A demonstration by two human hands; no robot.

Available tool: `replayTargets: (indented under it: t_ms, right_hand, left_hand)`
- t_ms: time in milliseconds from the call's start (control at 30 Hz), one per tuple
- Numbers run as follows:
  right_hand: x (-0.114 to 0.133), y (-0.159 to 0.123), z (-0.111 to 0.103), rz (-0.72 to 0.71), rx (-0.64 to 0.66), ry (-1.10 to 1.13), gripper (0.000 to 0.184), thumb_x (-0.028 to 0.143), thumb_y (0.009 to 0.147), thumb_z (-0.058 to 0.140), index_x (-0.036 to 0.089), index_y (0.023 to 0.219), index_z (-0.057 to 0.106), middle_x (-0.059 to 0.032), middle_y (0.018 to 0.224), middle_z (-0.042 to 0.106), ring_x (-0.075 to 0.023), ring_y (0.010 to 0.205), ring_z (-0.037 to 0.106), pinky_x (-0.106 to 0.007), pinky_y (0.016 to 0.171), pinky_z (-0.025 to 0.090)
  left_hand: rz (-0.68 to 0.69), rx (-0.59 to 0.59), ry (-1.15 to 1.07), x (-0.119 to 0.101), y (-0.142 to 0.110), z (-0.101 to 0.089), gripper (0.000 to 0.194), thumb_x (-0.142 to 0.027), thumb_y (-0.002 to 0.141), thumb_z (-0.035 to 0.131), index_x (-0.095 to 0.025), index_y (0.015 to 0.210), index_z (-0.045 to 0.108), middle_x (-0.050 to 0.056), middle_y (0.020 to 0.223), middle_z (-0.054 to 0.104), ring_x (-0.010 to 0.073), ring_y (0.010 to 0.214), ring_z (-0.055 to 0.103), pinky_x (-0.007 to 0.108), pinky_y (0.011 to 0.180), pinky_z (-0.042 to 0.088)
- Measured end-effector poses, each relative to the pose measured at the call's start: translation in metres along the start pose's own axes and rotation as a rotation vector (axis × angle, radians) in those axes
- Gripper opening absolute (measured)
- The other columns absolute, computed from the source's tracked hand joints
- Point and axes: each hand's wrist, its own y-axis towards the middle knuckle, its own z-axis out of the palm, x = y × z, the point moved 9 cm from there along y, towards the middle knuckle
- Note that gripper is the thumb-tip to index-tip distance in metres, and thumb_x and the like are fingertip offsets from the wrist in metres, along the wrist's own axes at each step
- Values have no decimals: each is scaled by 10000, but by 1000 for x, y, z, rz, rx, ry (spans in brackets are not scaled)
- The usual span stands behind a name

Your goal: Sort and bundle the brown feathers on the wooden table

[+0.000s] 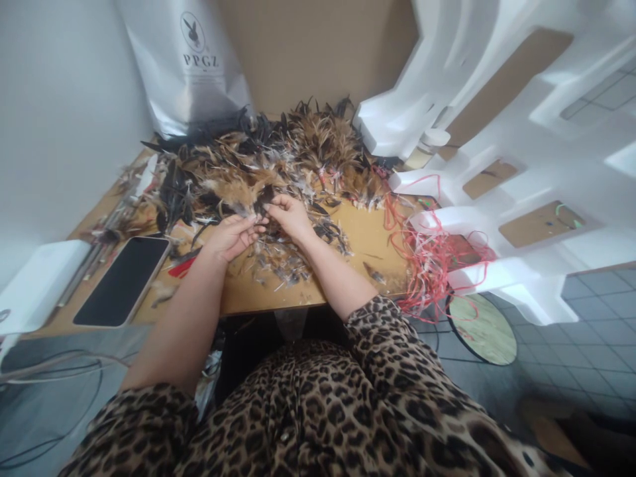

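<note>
A big heap of brown, tan and black feathers (258,159) covers the back of a small wooden table (368,245). My left hand (232,235) and my right hand (288,215) meet at the near edge of the heap. The fingers of both are curled and pinched on a dark feather (263,199) between them. Loose feather scraps (283,262) lie on the table right under my hands.
A dark phone (123,279) lies at the table's left, beside thin rods (92,255). A tangle of red strings (430,255) hangs off the right edge. White foam packing (497,132) stands on the right, a silver bag (191,66) behind, a round board (481,328) on the floor.
</note>
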Motion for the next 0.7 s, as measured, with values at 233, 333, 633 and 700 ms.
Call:
replayTargets:
  t_ms: [233,333,633,700]
  right_hand:
    - [-4,-3,4,119,102,157,317,362,619,711,170,841,592,46,697,589,-44,590,503,-166,604,424]
    - [-3,-7,15,165,240,251,387,340,559,764,180,875,609,36,751,621,-54,640,545,-175,648,456]
    - [0,-4,6,86,159,152,317,370,572,752,137,676,564,45,613,565,-46,567,485,-178,597,406]
    - [5,-3,2,45,130,120,322,380,582,740,133,644,544,53,588,539,-39,549,457,-173,580,382]
  left_hand:
    - [-17,18,-106,-1,-2,3,58,-64,734,611,-86,715,662,59,652,652,63,539,594,120,481,472]
    - [-48,34,-128,1,-4,5,46,-79,736,620,-103,707,647,42,628,627,52,523,576,107,470,462]
    - [-15,18,-56,1,-2,4,70,-100,764,592,-99,757,662,77,699,680,77,543,608,135,474,475]
    - [13,-11,1,-1,-1,3,61,-110,759,605,-85,756,660,104,734,696,90,562,624,142,477,475]
